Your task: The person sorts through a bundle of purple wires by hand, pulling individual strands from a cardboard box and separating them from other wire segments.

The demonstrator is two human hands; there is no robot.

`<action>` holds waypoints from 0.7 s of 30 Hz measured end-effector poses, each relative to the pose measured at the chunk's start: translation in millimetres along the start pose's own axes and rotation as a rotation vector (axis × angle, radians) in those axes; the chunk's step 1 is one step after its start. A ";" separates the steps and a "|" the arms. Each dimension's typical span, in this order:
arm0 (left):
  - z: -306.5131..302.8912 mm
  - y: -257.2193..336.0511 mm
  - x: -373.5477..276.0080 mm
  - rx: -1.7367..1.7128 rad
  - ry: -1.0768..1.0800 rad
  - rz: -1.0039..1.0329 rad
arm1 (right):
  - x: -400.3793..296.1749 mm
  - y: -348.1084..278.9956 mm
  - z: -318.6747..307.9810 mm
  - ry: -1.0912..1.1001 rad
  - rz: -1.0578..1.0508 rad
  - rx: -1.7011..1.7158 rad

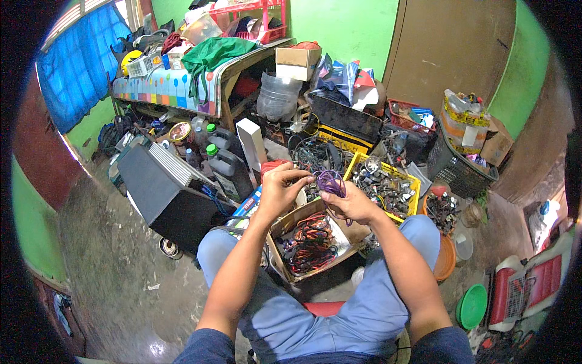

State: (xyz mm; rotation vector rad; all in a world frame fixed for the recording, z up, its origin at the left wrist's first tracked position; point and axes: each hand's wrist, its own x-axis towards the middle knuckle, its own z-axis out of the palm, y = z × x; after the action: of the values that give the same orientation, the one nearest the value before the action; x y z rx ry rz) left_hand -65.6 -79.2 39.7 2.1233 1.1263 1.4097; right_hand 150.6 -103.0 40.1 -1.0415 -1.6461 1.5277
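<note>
A coil of thin purple wire (330,183) is held up over an open cardboard box (278,255). My right hand (349,202) grips the coil's lower right side, and part of the wire hangs below my palm. My left hand (285,185) is just left of the coil, thumb and forefinger pinched together at a thin end that seems to belong to the same wire. Inside the box lie bundles of red, orange and black wires (313,241). The box sits between my knees.
A yellow crate (416,195) of small parts stands right of the box. Left are a black cabinet-like box (154,182) and dark jugs with green caps (223,159). Tangled cables (313,152) lie beyond my hands. An orange basin (445,259) is beside my right knee.
</note>
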 end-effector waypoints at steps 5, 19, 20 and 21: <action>-0.2 -2.0 -2.4 0.040 0.047 0.010 | -0.4 -9.1 12.5 0.012 -0.150 -0.102; -15.3 -16.3 7.2 0.051 0.236 -0.004 | 10.2 0.8 -15.6 0.205 0.021 0.321; -16.9 -20.8 6.6 0.036 0.299 0.007 | 12.7 5.0 -24.4 0.207 0.002 0.426; -13.1 -19.0 6.9 -0.045 0.314 -0.092 | 13.6 6.1 -28.3 0.215 -0.042 0.469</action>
State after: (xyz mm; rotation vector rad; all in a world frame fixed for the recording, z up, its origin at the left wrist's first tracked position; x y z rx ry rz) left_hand -84.0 -63.8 37.2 1.8364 1.2723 1.7490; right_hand 169.7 -77.6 36.3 -0.8700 -1.0838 1.6061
